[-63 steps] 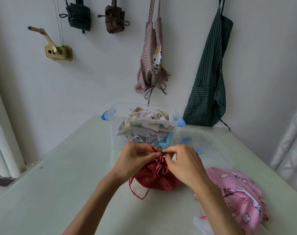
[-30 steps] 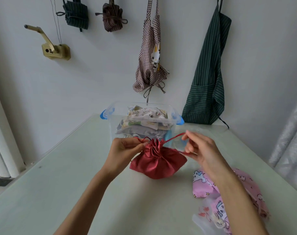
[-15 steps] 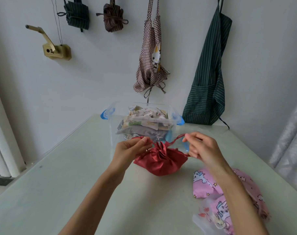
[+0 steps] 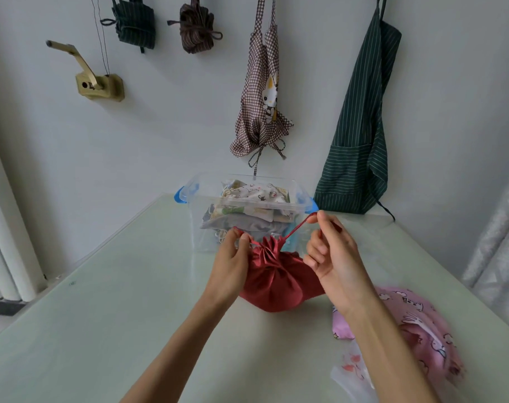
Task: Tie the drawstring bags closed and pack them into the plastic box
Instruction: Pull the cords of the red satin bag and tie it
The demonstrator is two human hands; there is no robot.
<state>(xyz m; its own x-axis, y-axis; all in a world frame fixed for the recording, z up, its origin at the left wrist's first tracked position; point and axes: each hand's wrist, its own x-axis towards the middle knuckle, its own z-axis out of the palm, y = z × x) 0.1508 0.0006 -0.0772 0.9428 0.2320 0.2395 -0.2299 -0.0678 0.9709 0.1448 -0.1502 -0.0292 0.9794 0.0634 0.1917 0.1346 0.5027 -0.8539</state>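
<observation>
While the red bag (image 4: 276, 279) sits on the table (image 4: 116, 301) with its mouth gathered into pleats, each hand pulls one end of the cord (image 4: 295, 228) outward. Left hand (image 4: 230, 263): fingers curled, thumb and fingertips pinching the cord's short left end just beside the pleated neck. Right hand (image 4: 332, 251): raised above and to the right of the bag, thumb and forefinger pinching the longer right end, which runs taut and slanting down to the neck; remaining fingers loosely curled. Box (image 4: 195, 196): clear plastic with blue handles, standing just behind the bag near the table's far edge, holding a stack of folded patterned and grey bags (image 4: 247, 207) up to about its rim. Pink bags (image 4: 416, 324): printed fabric lying on the table to the right of the red bag, partly hidden by the right forearm. Aprons (image 4: 361, 135) hang on the wall behind.
</observation>
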